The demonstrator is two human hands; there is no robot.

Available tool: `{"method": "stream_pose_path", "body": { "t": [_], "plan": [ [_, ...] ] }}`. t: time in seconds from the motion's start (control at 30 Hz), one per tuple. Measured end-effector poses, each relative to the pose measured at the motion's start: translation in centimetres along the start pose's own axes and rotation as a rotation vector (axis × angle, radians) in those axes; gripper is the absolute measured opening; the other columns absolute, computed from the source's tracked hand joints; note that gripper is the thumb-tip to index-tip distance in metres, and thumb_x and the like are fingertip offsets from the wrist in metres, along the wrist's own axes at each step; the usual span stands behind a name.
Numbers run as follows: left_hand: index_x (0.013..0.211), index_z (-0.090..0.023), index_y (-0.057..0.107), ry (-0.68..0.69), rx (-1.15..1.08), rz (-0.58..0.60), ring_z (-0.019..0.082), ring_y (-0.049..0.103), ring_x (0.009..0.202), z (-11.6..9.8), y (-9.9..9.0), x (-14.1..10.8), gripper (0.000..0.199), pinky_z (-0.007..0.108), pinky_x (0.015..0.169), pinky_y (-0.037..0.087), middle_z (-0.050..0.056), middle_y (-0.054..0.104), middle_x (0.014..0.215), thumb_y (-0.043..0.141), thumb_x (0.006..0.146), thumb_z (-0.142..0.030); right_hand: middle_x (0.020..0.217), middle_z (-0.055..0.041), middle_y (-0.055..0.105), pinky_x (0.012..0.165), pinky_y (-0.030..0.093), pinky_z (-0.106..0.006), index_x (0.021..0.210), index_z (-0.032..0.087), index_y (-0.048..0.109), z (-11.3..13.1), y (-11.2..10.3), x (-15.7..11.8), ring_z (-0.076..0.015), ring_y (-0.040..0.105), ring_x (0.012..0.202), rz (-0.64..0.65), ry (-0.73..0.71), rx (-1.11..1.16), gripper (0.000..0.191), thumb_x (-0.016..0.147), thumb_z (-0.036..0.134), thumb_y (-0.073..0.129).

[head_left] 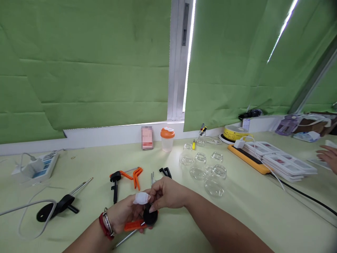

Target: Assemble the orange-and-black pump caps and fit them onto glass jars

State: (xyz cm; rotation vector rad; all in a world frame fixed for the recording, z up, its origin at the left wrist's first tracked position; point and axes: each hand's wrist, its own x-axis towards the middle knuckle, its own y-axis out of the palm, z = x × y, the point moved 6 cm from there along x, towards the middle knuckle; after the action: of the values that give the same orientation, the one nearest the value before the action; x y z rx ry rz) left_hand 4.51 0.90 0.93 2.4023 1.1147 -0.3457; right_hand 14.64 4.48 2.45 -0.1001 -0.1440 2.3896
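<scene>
My left hand (127,212), with a white covering on one fingertip, is wrapped round an orange and black tool (150,216) that has a metal rod. My right hand (168,193) pinches at the top of the tool's black round part; what lies between its fingertips is too small to make out. Just beyond the hands are orange clamp-like parts (137,177), a black piece (115,177) with a stem, small black parts (165,172) and thin metal rods (152,178). Another black tool (63,207) with a metal shaft lies at the left.
Several clear glass jars (214,186) stand right of my hands. Behind are an orange-lidded cup (167,140) and a phone (147,138). A power strip (46,168) with cables lies left. At right are stacked cards (286,161), an orange-edged strip (249,160) and another person's hand (329,157).
</scene>
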Motion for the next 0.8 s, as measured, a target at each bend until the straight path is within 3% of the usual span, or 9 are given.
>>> {"method": "stream_pose_path", "body": {
  "t": [0.2, 0.33, 0.57, 0.8],
  "plan": [
    [0.090, -0.017, 0.055, -0.049, 0.076, 0.027, 0.020, 0.062, 0.061, -0.6, 1.0, 1.3, 0.037, 0.024, 0.044, 0.039, 0.006, 0.063, 0.075, 0.057, 0.064, -0.044, 0.063, 0.0031, 0.059, 0.056, 0.043, -0.020, 0.070, 0.013, 0.066, 1.1, -1.3, -1.1, -0.0092, 0.051, 0.060, -0.079, -0.009, -0.203, 0.035, 0.046, 0.032, 0.084],
    [0.087, -0.016, 0.055, -0.086, 0.104, 0.014, 0.020, 0.061, 0.059, -0.7, 0.8, 1.6, 0.039, 0.024, 0.043, 0.039, 0.006, 0.061, 0.070, 0.057, 0.063, -0.047, 0.064, 0.0032, 0.059, 0.057, 0.044, -0.020, 0.069, 0.014, 0.066, 1.5, -1.4, -1.7, -0.0096, 0.052, 0.060, -0.125, -0.036, -0.211, 0.033, 0.047, 0.030, 0.084],
    [0.092, -0.020, 0.051, -0.022, 0.068, 0.072, 0.020, 0.060, 0.060, -0.9, 1.1, 1.5, 0.038, 0.024, 0.042, 0.039, 0.003, 0.059, 0.070, 0.059, 0.062, -0.042, 0.070, 0.0016, 0.061, 0.061, 0.047, -0.024, 0.061, 0.014, 0.061, 0.9, -0.6, -2.0, -0.0112, 0.057, 0.063, -0.194, -0.150, 0.092, 0.026, 0.050, 0.025, 0.082],
    [0.094, -0.019, 0.054, 0.001, 0.069, 0.003, 0.018, 0.057, 0.064, -0.8, 1.2, 0.7, 0.034, 0.025, 0.050, 0.039, 0.003, 0.058, 0.073, 0.058, 0.067, -0.039, 0.080, -0.0019, 0.065, 0.070, 0.050, -0.028, 0.062, 0.015, 0.062, 0.7, 0.2, -2.2, -0.0159, 0.063, 0.077, -0.136, -0.245, 0.298, 0.023, 0.052, 0.022, 0.082]
  ]
}}
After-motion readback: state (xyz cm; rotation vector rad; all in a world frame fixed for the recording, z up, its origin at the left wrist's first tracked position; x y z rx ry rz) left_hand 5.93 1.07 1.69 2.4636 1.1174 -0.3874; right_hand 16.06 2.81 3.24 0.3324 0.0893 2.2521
